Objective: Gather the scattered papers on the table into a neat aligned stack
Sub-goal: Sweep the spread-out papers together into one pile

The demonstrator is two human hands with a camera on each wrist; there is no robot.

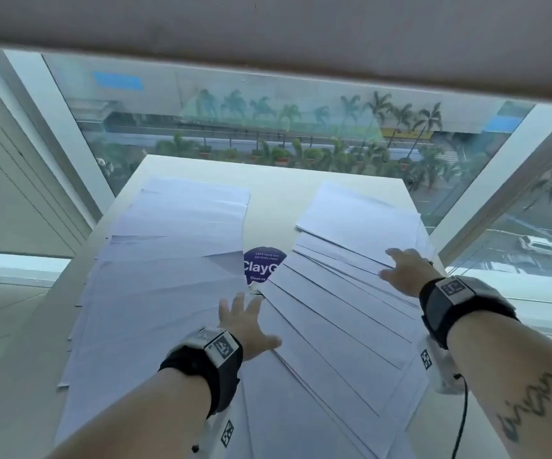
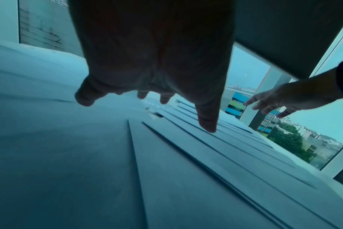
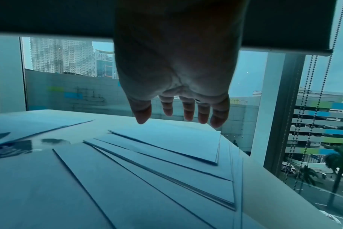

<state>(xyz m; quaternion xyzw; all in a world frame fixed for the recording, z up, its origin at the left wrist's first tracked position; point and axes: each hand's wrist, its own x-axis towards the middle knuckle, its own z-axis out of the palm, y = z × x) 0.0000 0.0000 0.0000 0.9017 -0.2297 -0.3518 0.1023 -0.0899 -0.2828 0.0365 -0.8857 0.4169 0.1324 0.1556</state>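
Note:
Several white sheets lie fanned over the white table (image 1: 281, 173) in two spreads. The left spread of papers (image 1: 168, 253) runs from the far left toward me. The right spread of papers (image 1: 341, 313) fans out from the near middle to the far right. My left hand (image 1: 246, 321) hovers with fingers straight and apart over the gap between the spreads, holding nothing; in the left wrist view the left hand (image 2: 147, 99) hangs above the sheets (image 2: 206, 155). My right hand (image 1: 400, 270) reaches flat over the far right sheets; in the right wrist view its fingers (image 3: 186, 111) hang just above the top sheet (image 3: 166, 142).
A dark blue round sticker (image 1: 263, 265) shows on the table between the two spreads. The table's far edge meets a glass window (image 1: 268, 127). A blind's bead chain (image 3: 311, 108) hangs at the right. The right table edge (image 1: 433, 246) is close to the papers.

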